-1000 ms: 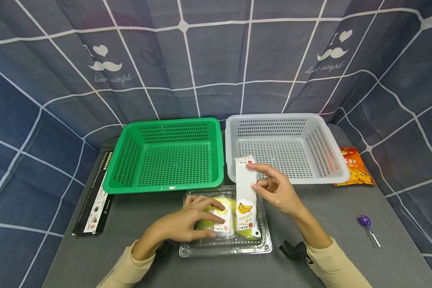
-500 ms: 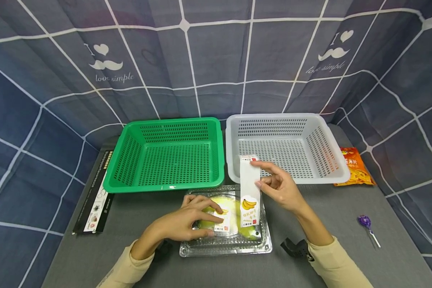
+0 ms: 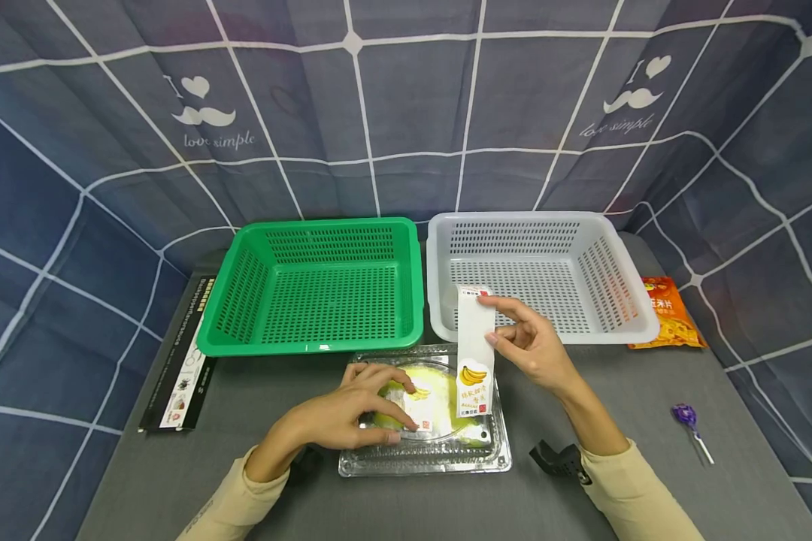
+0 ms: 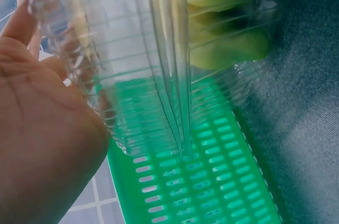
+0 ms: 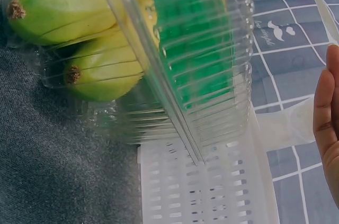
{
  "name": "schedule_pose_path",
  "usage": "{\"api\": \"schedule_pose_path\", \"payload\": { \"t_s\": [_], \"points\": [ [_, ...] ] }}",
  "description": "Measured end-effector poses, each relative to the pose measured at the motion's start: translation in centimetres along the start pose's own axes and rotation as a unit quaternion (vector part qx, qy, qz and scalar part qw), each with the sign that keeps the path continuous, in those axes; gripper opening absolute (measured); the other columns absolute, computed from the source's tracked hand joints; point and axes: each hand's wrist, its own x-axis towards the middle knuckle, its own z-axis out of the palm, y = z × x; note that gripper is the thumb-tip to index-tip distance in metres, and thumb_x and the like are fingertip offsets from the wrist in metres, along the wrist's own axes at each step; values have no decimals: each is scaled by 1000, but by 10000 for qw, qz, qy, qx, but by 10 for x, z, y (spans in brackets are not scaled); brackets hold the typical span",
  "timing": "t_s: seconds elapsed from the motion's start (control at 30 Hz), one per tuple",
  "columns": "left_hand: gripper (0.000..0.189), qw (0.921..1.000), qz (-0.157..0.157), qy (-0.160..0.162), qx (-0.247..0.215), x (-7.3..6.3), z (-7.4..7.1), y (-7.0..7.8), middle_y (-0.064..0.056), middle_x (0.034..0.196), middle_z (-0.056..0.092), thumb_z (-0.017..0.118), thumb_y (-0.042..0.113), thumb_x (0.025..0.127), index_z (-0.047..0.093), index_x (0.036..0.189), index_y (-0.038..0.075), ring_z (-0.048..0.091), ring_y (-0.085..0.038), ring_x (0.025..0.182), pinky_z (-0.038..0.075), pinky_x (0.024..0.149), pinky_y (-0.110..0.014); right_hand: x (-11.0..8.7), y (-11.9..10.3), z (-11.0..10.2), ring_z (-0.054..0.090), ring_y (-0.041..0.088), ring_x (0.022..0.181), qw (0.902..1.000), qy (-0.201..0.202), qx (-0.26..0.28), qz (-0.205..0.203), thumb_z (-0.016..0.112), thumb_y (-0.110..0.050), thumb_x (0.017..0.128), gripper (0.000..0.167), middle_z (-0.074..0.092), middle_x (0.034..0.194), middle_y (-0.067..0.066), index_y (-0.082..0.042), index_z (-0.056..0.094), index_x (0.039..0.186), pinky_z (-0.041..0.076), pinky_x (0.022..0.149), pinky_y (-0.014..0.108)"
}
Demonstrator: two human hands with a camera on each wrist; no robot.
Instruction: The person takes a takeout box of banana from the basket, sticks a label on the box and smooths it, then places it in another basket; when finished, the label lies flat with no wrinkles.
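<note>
Head view: the left hand (image 3: 348,412) lies over the lid of a clear plastic container (image 3: 422,466), fingers spread wide, the fingertips at a banana-printed label (image 3: 422,412) on that lid. The right hand (image 3: 531,349) is narrow, thumb and forefinger pinching the right edge of a long white strip (image 3: 475,330), also banana-printed. The strip's lower end lies over the container's right part; whether it touches the lid cannot be told. The container sits on the grey counter (image 3: 392,515), in front of a green basket (image 3: 334,304) and a white basket (image 3: 517,293), which stand side by side. A black box (image 3: 179,353) lies left of the green basket. An orange snack bag (image 3: 670,312) lies at the white basket's right side; a purple lollipop (image 3: 685,415) lies farther right, well apart from the container.

Left wrist view: the palm is beside the container's ribbed wall; fingers are largely cut off. Green fruit (image 4: 238,46) shows inside.

Right wrist view: two fruit ends with brown tips show through the plastic. The right hand is only partly framed; its grip cannot be judged here.
</note>
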Motion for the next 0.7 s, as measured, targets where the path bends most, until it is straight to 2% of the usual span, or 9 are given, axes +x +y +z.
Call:
{"api": "schedule_pose_path", "payload": {
  "t_s": [0.1, 0.23, 0.33, 0.47, 0.57, 0.7],
  "points": [
    [20, 10000, 36, 6, -14, 0, 1, -1, 1, 143, 46, 67, 32, 93, 74, 111, 35, 33, -22, 136, 19, 101, -58, 0, 0, 1, 69, 3, 80, 10000, -14, -21, 52, 54, 19, 87, 50, 53, 140, -7, 8, 47, 136, 38, 50, 14],
    [26, 9999, 21, -46, 136, -1, 1, -1, 3, 148, 44, 66, 35, 93, 71, 118, 35, 31, -22, 139, 19, 102, -59, 0, -1, 2, 68, 2, 77, 10000, -46, 24, 29, 54, 19, 87, 51, 53, 140, -7, 9, 47, 136, 35, 46, 18],
    [28, 10000, 7, -33, 45, -1, 1, -2, 6, 138, 51, 66, 33, 93, 71, 121, 31, 33, -20, 136, 19, 102, -57, 1, -1, 2, 69, 3, 79, 10000, -38, 20, 2, 53, 20, 87, 51, 53, 140, -7, 8, 47, 136, 36, 46, 17],
    [31, 10000, 34, -11, -10, 0, 0, -2, 6, 137, 52, 67, 30, 93, 70, 124, 26, 36, -18, 133, 19, 100, -55, 0, 0, 2, 69, 4, 80, 10000, -68, 38, 17, 53, 20, 86, 53, 53, 140, -7, 7, 47, 137, 44, 54, 11],
    [31, 10000, 45, 5, -56, 0, -1, -2, 6, 139, 52, 67, 30, 93, 70, 123, 25, 37, -17, 133, 20, 100, -55, 0, 1, 2, 69, 3, 81, 9999, -133, 10, 18, 53, 20, 85, 55, 52, 141, -8, 6, 47, 138, 50, 63, 12],
    [27, 9992, 78, 235, -305, 0, -7, -1, 5, 134, 57, 67, 27, 93, 71, 119, 23, 41, -17, 130, 22, 101, -57, -2, 0, 2, 68, 2, 77, 9994, -351, -38, -9, 51, 20, 87, 52, 56, 135, -9, 1, 52, 135, 52, 62, 15]
  ]
}}
